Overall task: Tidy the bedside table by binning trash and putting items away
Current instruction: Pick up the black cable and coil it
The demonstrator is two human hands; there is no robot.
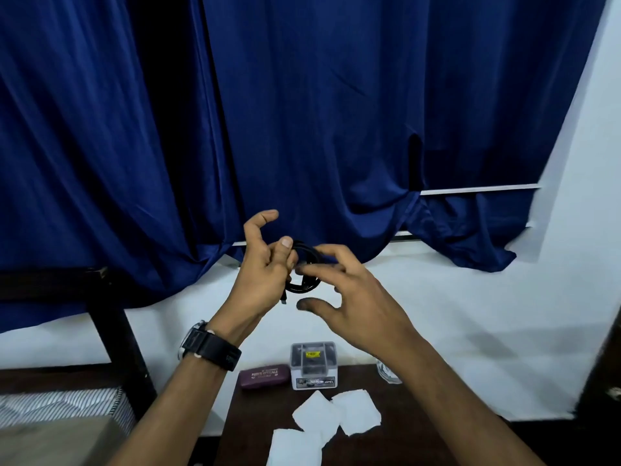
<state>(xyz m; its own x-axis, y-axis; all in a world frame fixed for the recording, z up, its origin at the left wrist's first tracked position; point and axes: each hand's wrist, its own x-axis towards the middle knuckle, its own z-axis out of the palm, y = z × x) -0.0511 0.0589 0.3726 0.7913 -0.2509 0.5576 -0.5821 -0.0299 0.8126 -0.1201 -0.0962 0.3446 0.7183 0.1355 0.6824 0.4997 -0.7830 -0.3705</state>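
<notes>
Blue curtain [302, 112], white wall [504, 314], striped bedding [67, 405]

Right forearm hides most of the glass [388, 373]; tissue [295, 447] cut off below.

The room is dim and the colours look bluish. The right hand [356, 297] is blurry, with dark fingertips. Soft shadows lie on the white wall [470, 297]. Straight lines bend near the edges.

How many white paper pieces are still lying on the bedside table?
3 show. One white paper piece lies mid-table, one beside it to the right, one nearest the camera at the frame's bottom edge. The right forearm may hide more.
</notes>
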